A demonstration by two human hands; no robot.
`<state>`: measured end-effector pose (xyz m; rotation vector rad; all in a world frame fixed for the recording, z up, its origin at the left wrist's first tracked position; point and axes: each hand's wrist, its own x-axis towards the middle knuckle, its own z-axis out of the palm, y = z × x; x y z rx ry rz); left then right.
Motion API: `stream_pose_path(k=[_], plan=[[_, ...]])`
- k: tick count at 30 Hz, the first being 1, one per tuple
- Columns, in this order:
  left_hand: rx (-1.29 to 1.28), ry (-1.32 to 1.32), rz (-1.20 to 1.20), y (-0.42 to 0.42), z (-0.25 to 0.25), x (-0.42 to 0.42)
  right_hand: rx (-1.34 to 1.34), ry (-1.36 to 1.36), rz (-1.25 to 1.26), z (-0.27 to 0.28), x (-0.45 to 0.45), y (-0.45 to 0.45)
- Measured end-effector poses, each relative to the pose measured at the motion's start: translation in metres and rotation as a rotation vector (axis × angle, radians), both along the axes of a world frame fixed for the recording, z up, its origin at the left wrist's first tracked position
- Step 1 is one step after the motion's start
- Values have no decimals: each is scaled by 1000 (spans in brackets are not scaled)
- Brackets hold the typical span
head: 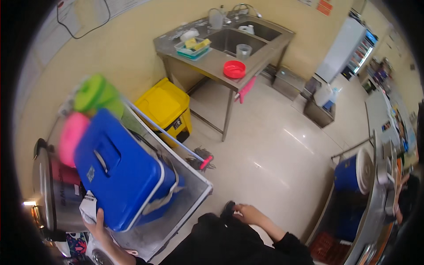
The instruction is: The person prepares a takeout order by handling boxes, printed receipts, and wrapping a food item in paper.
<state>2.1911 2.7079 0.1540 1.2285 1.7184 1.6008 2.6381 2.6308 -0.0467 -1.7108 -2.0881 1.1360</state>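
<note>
My left hand (101, 230) is at the near corner of a large blue cooler box (129, 165), with its thumb up against a crumpled white packet (88, 207) that bears print. The cooler stands tilted in view on a metal-topped table (185, 195) with a pale rim, its lid down and a carrying strap on its side. In front of my black clothing, my right hand (246, 214) has its fingers bent beside a small dark thing; whether it grips this is unclear.
Left of the cooler are a large metal pot (63, 188) and pink and green plastic items. Beyond stand a yellow pedal bin (164, 106), a mop (200, 159) and a steel sink table (215, 74). At right, a metal counter (381, 205) has blue containers below; a person's arm shows at the edge.
</note>
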Motion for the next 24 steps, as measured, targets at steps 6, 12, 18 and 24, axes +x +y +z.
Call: stream_pose_path(k=[6,12,18,24], plan=[[-117,-22,157,3,10,11,330,151,298,90,1,237],[46,-221,346,-8,-17,10,402,339,635,141,-58,372],[-52,-222,376,-5,7,37,113,488,850,136,-101,460],[-249,-137,511,2,39,55,221,808,707,170,-254,547]])
